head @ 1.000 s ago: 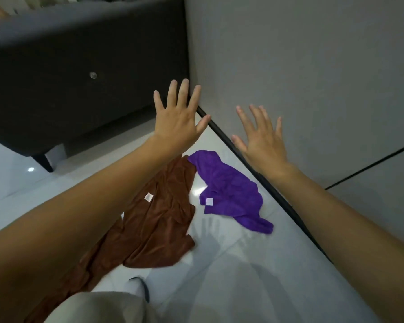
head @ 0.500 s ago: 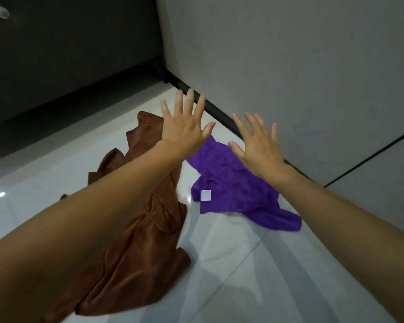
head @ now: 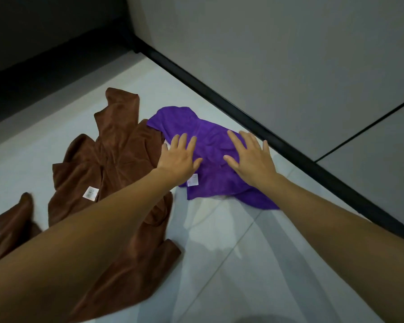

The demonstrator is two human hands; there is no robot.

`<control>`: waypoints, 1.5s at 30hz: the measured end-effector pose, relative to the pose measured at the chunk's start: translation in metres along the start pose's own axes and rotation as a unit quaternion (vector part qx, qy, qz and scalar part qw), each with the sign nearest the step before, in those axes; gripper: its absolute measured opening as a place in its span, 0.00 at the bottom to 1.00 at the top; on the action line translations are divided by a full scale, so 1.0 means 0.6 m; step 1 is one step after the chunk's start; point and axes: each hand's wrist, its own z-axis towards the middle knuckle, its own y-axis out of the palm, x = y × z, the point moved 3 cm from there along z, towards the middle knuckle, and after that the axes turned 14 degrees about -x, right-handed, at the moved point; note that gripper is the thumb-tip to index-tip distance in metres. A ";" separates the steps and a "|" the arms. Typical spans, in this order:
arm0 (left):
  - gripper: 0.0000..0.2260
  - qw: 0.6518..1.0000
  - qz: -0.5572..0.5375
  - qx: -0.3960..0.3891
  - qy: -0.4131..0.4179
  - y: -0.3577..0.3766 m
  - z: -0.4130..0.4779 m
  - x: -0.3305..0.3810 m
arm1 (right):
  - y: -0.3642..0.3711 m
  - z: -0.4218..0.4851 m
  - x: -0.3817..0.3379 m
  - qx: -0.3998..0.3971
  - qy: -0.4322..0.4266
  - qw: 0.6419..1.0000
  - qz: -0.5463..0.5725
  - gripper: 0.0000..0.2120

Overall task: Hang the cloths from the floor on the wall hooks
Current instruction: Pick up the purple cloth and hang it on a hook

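Down on the pale tiled floor (head: 219,257), both cloths lie crumpled and unhung. The purple cloth (head: 210,136) sits close to the black skirting (head: 243,117) at the foot of the grey wall (head: 278,54), with a small white label (head: 193,179) showing near its front edge. The brown cloth (head: 117,155) sprawls to its left in long folds, touching the purple one along its upper edge and carrying a white label (head: 90,193) of its own. The left hand (head: 179,159) reaches out over the left side of the purple cloth, palm down, its fingers straight and spread apart, gripping nothing. The right hand (head: 252,157) is held the same way over the cloth's right side, fingers splayed and thumb out. Whether either palm actually presses on the fabric or only hovers just above it cannot be told from this view. A dark piece of furniture (head: 44,31) fills the upper left corner.
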 end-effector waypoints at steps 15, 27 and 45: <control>0.20 0.987 -0.061 -0.124 0.078 0.076 0.072 0.017 | 0.053 0.013 0.020 -0.082 0.018 0.994 0.063 0.32; 0.08 0.900 -0.423 0.003 0.102 -0.044 0.058 0.005 | 0.025 0.009 0.003 -0.100 -0.077 0.975 0.184 0.33; 0.18 0.684 -0.703 -0.108 0.164 -0.146 0.001 0.038 | -0.096 0.002 0.017 0.130 -0.112 0.798 0.577 0.08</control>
